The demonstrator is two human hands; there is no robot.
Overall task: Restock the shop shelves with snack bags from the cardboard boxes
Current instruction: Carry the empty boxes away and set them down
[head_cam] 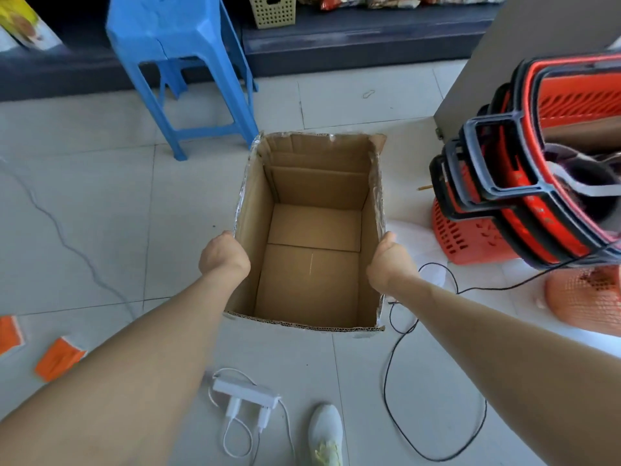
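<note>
The fingers of both hands are hidden behind the walls of the cardboard box (319, 186). The left hand (224, 255) grips its left wall at the rim and the right hand (391, 260) grips its right wall. The box is open-topped with only its 2 bottom flaps showing inside (whether it rests on the floor (84, 213) or hangs above it cannot be told). Snack bags (369, 0) lie on the dark shelf (353, 45) beyond, cut off by the top edge, their print unreadable. A yellow pack (20, 21) at top left is cropped and blurred. Stacked red baskets (470, 237) run out of frame on the right, and marks on 1 rim are too small to read. A blue stool (178, 45) stands just behind the box.
</note>
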